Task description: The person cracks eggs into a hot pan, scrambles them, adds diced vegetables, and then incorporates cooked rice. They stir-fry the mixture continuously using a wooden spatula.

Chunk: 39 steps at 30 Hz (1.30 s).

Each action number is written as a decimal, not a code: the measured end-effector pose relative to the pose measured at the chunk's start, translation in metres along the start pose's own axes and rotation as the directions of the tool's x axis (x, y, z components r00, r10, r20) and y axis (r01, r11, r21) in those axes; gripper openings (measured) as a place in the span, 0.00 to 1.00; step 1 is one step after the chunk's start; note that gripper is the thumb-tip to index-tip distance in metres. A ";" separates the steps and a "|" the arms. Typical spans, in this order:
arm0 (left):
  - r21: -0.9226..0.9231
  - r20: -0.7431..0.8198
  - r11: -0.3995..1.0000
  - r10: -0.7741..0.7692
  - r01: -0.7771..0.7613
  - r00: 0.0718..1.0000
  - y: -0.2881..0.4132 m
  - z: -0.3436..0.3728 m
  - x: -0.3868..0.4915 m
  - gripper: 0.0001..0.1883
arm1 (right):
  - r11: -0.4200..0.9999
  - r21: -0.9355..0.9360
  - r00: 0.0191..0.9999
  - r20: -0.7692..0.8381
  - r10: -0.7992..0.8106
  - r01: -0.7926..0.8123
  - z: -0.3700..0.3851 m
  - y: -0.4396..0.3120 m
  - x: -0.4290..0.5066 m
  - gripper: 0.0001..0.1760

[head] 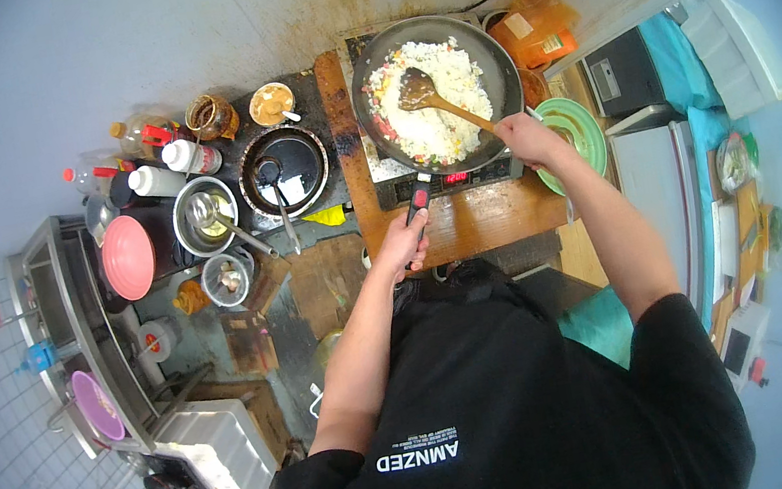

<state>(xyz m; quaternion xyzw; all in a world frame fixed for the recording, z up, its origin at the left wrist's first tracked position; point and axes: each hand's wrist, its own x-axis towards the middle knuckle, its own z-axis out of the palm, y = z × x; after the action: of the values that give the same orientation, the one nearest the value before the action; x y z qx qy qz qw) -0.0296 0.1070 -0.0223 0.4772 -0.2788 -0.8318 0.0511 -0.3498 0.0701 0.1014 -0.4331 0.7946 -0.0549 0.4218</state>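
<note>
My left hand (402,244) is wrapped around the black handle (417,199) of a dark frying pan (505,68). The pan rests on an induction cooker (487,174) with a lit red display. White rice (444,66) mixed with small red, yellow and green bits (385,128) fills much of the pan. In my right hand (531,140) is the handle of a wooden spatula (454,110). The spatula's broad head lies on the rice, left of the pan's middle. A green bowl (588,120) stands just right of my right hand and is partly hidden by it.
Left of the cooker are a dark oil pan (301,178) with a ladle, a steel bowl (188,229), a cup of brown paste (271,103) and several bottles (158,181). Further left stand a pink plate (127,257) and a metal sink (53,295). An orange bag (532,18) is behind the green bowl.
</note>
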 end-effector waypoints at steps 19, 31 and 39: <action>-0.054 0.013 0.998 -0.009 0.010 1.000 -0.003 0.008 0.000 0.18 | 0.895 0.376 0.968 0.022 0.251 -0.241 0.000 0.065 -0.005 0.21; -0.053 0.004 0.999 -0.005 0.005 1.000 -0.007 0.011 0.003 0.18 | 0.929 0.320 0.982 0.107 0.156 -0.183 -0.003 0.058 -0.020 0.19; -0.058 0.017 0.998 0.002 -0.001 1.000 -0.005 0.010 0.000 0.18 | 0.954 0.250 0.984 0.114 0.138 -0.163 -0.008 0.020 -0.024 0.20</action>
<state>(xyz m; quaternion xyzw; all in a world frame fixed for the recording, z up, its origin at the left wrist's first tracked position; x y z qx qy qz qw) -0.0373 0.1152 -0.0208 0.4680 -0.2555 -0.8436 0.0631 -0.3618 0.0976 0.1127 -0.3149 0.7903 -0.1051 0.5150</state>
